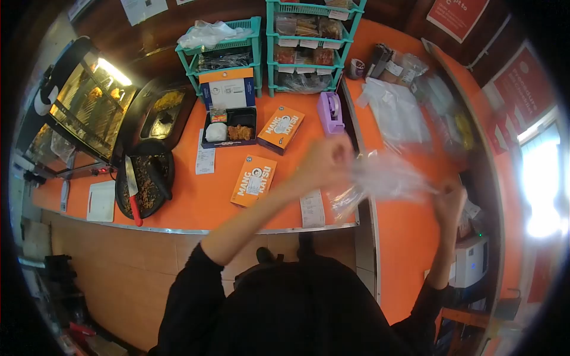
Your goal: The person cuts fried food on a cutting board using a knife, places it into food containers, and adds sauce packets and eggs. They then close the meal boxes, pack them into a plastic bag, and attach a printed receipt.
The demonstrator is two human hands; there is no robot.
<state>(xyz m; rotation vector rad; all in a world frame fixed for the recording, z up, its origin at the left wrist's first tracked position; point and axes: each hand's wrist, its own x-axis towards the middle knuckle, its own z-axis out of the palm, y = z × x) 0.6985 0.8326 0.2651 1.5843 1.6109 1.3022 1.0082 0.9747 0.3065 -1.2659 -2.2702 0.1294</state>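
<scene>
Between my two hands a clear plastic bag [389, 178] is stretched out, blurred by motion, above the right side of the counter. My left hand [325, 161] grips its left end, close to the purple tape dispenser [331, 114]. The fingers of my right hand [449, 202] pinch the other end. Left of my left forearm lie two closed orange boxes, one farther back [281, 129] and one nearer [253, 181], each with a paper slip on top. A third box [227, 86] stands with its lid up, showing white rice [216, 132] and fried pieces [240, 133].
Far left are a lit glass warmer [92, 104], a metal tray [168, 115] and a black mortar [145, 184] with a red-handled knife [132, 187] across it. Green racks [312, 44] rise behind. A stack of plastic bags [395, 110] lies on the right counter.
</scene>
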